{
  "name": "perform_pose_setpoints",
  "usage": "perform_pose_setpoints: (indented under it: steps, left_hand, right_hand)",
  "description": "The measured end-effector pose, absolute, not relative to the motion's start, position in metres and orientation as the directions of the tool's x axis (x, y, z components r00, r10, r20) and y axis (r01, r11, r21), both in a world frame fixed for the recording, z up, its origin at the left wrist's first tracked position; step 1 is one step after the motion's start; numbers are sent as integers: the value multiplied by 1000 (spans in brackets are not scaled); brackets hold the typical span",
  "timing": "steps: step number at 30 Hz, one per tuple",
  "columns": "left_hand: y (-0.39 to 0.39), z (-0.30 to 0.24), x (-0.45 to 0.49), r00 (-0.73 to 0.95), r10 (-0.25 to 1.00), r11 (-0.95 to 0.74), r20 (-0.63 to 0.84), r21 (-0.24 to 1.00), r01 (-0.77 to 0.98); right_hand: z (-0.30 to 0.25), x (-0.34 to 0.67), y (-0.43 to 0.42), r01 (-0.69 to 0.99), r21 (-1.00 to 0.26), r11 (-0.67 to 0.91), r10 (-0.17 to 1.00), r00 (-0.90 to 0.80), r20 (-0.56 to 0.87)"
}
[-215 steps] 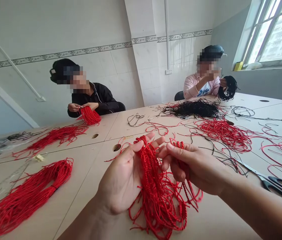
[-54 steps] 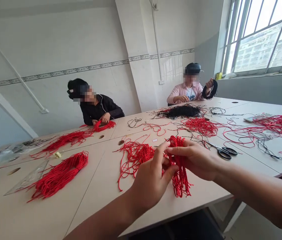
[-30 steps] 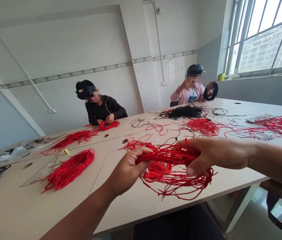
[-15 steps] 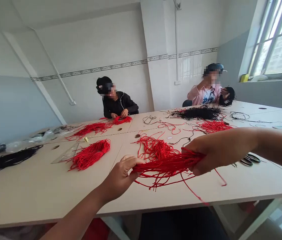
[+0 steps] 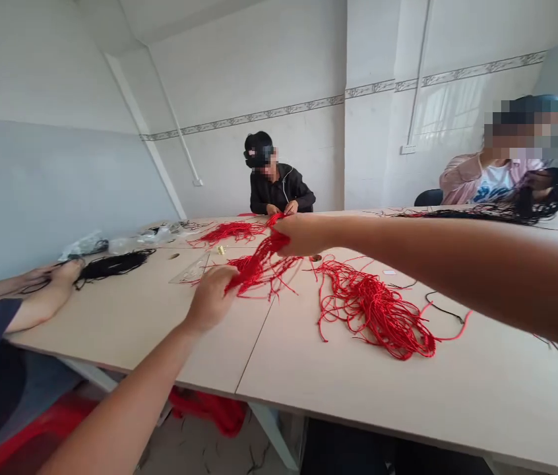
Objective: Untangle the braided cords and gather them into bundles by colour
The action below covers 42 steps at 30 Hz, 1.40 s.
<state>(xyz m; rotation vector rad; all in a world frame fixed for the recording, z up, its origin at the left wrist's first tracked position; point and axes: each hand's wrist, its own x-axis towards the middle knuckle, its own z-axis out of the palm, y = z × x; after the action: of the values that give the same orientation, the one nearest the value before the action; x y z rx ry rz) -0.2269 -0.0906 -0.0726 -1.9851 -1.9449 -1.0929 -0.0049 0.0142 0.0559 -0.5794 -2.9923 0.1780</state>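
Observation:
A bundle of red cords [image 5: 270, 247] is stretched between my two hands above the table. My left hand [image 5: 210, 297] is closed around its near left end. The far right end is gripped by my right hand [image 5: 301, 234], with the arm reaching across the view. Loose cord ends hang under the bundle. Another red bundle lies on the table just behind and is partly hidden by the held one. To the right of my hands is a loose, tangled pile of red cords [image 5: 380, 310].
Across the table [image 5: 358, 389] a person in black [image 5: 279, 188] handles red cords near a red pile [image 5: 232, 231]. At right, a person in pink [image 5: 462, 178] holds black cords [image 5: 556, 191]. On the left, another person's hands [image 5: 64, 277] touch black cords [image 5: 115, 264] near plastic bags [image 5: 135, 241].
The view has swung left, bringing a person at the left edge into sight. Both hands have carried the red bundle leftward and farther over the table, away from the loose red pile.

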Motion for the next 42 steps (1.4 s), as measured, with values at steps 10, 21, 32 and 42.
perform_pose_setpoints:
  steps: [10,21,32,42]
  left_hand:
    - [-150,-142,-261,77,909,-168,409,190,967]
    - [-98,-141,-173,329,876,-344,353,-22,939]
    - [-87,-162,-167,346,804,-306,484,-163,938]
    - [-84,-155,-165,357,838,-294,412,-211,932]
  right_hand:
    - [-129,-15,-7,89,-80,993,91,-996,15]
    - [-148,81,-27,-140,72,988,-157,-924,348]
    - [-175,134,-21,-200,-53,978,-136,-817,560]
    - [-167,137,-25,-178,-15,984,-141,-822,552]
